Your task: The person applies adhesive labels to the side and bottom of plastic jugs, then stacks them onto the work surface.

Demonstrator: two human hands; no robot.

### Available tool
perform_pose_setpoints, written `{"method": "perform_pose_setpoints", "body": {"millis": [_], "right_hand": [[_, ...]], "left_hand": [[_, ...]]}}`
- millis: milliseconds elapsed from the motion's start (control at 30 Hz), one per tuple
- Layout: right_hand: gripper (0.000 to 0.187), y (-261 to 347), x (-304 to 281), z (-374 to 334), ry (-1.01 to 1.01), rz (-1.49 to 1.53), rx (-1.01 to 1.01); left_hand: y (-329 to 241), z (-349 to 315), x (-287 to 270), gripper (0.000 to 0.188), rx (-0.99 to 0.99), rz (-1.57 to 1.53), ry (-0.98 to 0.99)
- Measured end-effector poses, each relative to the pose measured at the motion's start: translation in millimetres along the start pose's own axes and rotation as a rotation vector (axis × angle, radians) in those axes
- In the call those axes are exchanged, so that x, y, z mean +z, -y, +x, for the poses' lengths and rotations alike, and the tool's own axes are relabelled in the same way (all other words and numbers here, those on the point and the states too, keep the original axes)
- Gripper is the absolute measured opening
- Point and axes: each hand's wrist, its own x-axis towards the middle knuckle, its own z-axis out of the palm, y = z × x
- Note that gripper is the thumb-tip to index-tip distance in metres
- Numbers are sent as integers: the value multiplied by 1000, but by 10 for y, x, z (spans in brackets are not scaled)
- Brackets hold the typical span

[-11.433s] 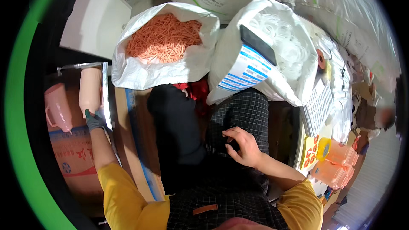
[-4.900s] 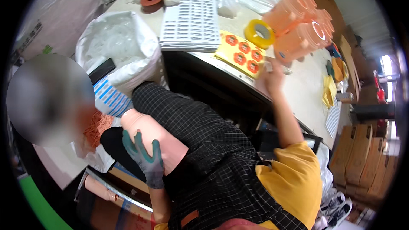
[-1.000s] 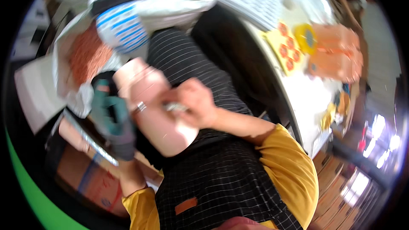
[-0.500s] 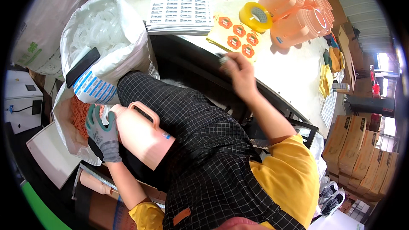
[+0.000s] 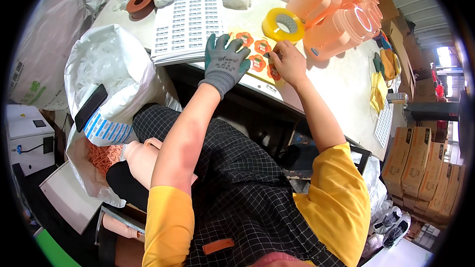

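My left hand (image 5: 223, 65), in a grey and green glove, lies with fingers spread over the left side of a yellow sticker sheet (image 5: 252, 72) with red flower shapes. At the sheet's right side, the fingers of my bare right hand (image 5: 289, 63) are pinched together. A small dark bit shows at their tips, too small to name. A peach plastic jug (image 5: 140, 162) rests on my lap, partly hidden behind my left forearm. Left of the sheet lies a stack of printed label sheets (image 5: 185, 22); behind it stands a roll of yellow tape (image 5: 283, 25).
Several peach jugs (image 5: 329, 33) stand at the table's right. A white sack of clear rings (image 5: 106, 64), with a phone (image 5: 91, 108) on its edge, sits to the left, above a bag of orange strips (image 5: 101, 155). Cardboard boxes (image 5: 418, 163) are stacked far right.
My left hand has let go of the jug and moved up to the sticker sheet. The jug stays on my lap. My right hand has come onto the sheet's right side.
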Motion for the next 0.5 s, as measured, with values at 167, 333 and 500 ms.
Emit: {"method": "perform_pose_setpoints", "body": {"millis": [167,333,500], "right_hand": [[29,42,-38,-13,58,3,-21],[40,-40,-105,72,82,6,-27],[35,442,-618,-160,251,596,-43]], "left_hand": [[-34,21,19,39,-11,36,69],[-94,128,-71,58,-4,48,239],[12,160,-95,75,13,109,297]]}}
